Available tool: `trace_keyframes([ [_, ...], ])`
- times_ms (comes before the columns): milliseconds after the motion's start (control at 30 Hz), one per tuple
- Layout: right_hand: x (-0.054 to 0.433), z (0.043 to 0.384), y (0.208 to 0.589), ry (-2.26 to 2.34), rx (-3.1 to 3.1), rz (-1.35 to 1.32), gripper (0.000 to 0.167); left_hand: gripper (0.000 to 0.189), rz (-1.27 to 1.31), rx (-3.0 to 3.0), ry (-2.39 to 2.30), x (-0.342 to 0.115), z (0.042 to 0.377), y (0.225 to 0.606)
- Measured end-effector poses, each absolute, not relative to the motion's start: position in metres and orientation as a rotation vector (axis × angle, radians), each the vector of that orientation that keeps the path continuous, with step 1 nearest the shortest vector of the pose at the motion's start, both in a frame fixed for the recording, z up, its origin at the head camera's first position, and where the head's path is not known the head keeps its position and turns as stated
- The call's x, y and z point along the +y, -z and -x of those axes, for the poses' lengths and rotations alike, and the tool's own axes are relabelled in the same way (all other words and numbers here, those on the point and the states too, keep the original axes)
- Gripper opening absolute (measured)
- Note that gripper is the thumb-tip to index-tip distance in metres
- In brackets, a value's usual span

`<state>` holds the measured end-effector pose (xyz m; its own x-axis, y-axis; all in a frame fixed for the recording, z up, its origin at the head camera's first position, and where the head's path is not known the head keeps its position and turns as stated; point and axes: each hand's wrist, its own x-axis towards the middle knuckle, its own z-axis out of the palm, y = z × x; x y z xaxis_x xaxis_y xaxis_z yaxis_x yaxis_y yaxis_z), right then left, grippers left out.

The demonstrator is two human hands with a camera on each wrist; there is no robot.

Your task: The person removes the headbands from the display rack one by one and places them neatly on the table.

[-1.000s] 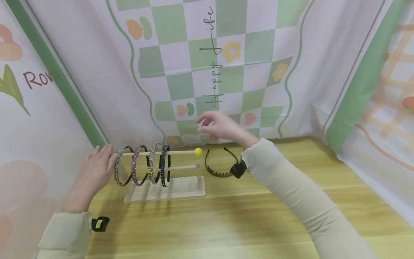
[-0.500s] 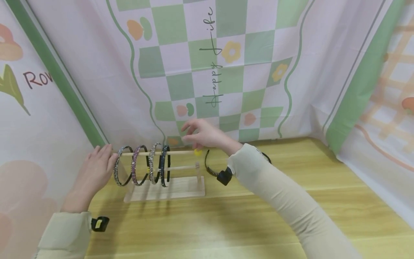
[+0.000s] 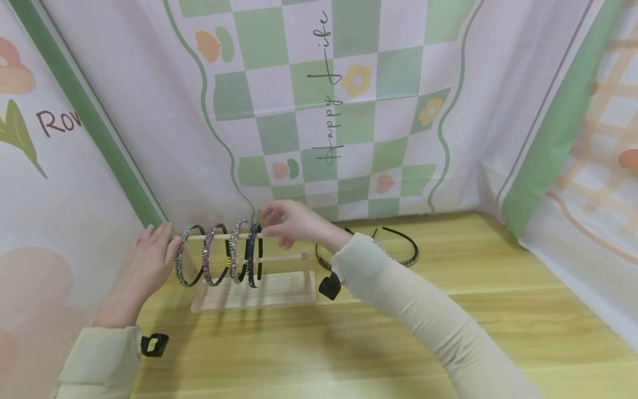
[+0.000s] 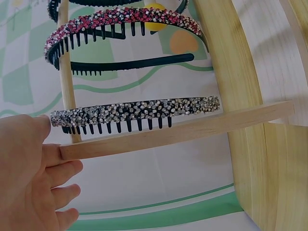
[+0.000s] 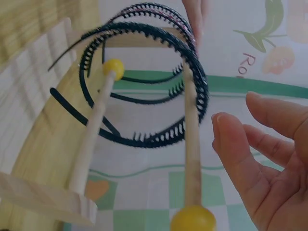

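The left hand [image 3: 147, 260] holds the wooden stand [image 3: 289, 291] at its end; the right hand [image 3: 299, 224] (its fingers [image 5: 279, 110] parted) is near 4 hanging headbands [image 3: 233, 255]

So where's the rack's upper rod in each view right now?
Head: upper rod, left of centre, passing through the hanging headbands.
Left wrist: upper rod, upper left.
Right wrist: upper rod, right of centre, yellow ball at the bottom.
Shared landmark: left hand, near the rod's end.
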<state>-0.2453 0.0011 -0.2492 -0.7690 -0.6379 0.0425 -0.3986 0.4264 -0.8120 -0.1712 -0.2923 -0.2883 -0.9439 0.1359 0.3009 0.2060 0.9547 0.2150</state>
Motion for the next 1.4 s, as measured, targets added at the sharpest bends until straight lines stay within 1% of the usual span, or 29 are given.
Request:
trace_keyframes([
  [167, -0.009, 0.240, 0.254, 1.257, 2.391, 0.866, 0.043, 0.060, 0.242, -2.831, 0.354, -0.293, 0.171, 0.288],
  [467, -0.023, 0.238, 0.266, 1.300, 2.360, 0.839, 0.056, 0.060, 0.245, -2.822, 0.349, -0.292, 0.173, 0.288],
  [567, -0.026, 0.238, 0.267, 1.296, 2.366, 0.818, 0.058, 0.060, 0.246, -2.820, 0.352, -0.292, 0.173, 0.289],
  [1033, -0.035, 0.241, 0.274, 1.345, 2.407, 0.719, 0.045, 0.060, 0.254, -2.816, 0.359, -0.292, 0.172, 0.287],
  [1400, -0.028, 0.238, 0.270, 1.380, 2.428, 0.726, 0.042, 0.060, 0.251, -2.820, 0.358, -0.293, 0.172, 0.288],
])
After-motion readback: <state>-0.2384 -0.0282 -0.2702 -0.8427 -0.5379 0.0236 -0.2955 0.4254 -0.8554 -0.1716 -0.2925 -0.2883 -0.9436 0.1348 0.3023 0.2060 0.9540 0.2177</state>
